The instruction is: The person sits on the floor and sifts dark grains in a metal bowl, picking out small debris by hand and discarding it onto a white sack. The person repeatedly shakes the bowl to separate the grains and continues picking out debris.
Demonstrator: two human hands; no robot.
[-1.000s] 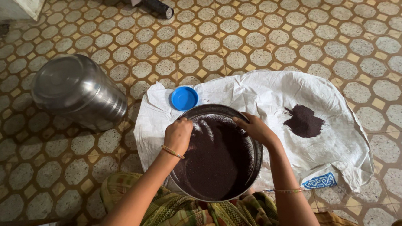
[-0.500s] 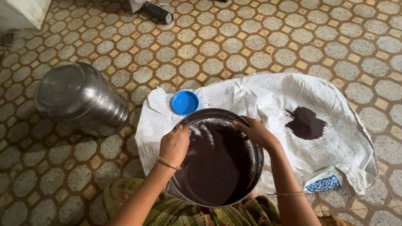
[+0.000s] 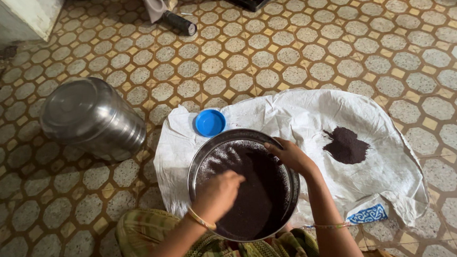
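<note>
Tiled floor [image 3: 339, 37], white sack [image 3: 302, 118]. Left hand [image 3: 219, 192] has moved off the pan [image 3: 242, 183] rim, fingers loosely bunched in grain; right hand [image 3: 291, 154] still grips the rim.

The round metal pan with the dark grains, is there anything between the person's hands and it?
Nothing visible. The left hand is inside the round metal pan, over the dark grains. The right hand is at the pan's far right rim. The blue lid lies apart on the white sack beyond the pan.

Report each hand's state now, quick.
Left hand: loosely curled, in the dark grain, grip unclear.
Right hand: gripping the steel pan's rim.
</note>
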